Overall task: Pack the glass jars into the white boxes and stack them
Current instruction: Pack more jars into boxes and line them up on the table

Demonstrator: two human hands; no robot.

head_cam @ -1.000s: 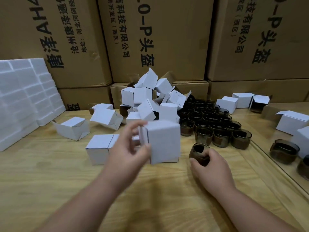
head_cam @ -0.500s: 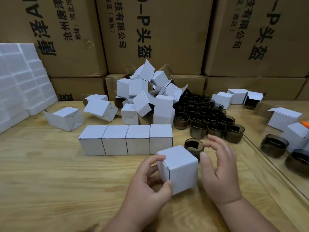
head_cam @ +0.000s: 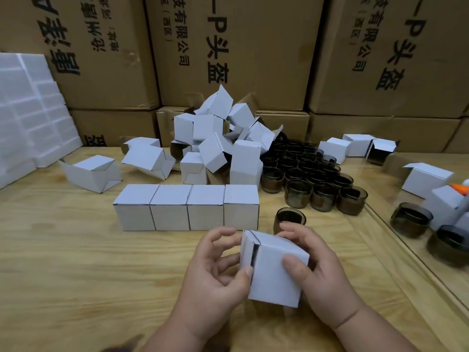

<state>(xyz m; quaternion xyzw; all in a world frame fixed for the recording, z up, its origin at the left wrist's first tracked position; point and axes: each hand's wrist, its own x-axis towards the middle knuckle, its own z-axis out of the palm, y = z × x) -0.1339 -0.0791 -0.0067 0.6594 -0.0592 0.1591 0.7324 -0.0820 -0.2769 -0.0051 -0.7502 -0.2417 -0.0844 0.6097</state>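
Both hands hold one small white box (head_cam: pixel 275 269) just above the wooden table (head_cam: pixel 76 262). My left hand (head_cam: pixel 215 270) pinches its left side, thumb at a dark gap where a flap stands slightly ajar. My right hand (head_cam: pixel 314 270) grips its right side, thumb on the front face. A single dark glass jar (head_cam: pixel 289 218) stands right behind the box. A row of several closed white boxes (head_cam: pixel 187 210) sits further back. Behind that lie a heap of empty white boxes (head_cam: pixel 218 143) and a cluster of dark jars (head_cam: pixel 312 179).
Large brown cartons (head_cam: pixel 241 52) wall off the back. White foam blocks (head_cam: pixel 28 115) lean at the far left. At the right, past a raised table edge, lie more white boxes (head_cam: pixel 426 180), two jars (head_cam: pixel 411 222) and an orange-tipped object (head_cam: pixel 460 188).
My left hand brought the box down from in front of the row toward me. My right hand let go of the single jar and took hold of the box's right side.
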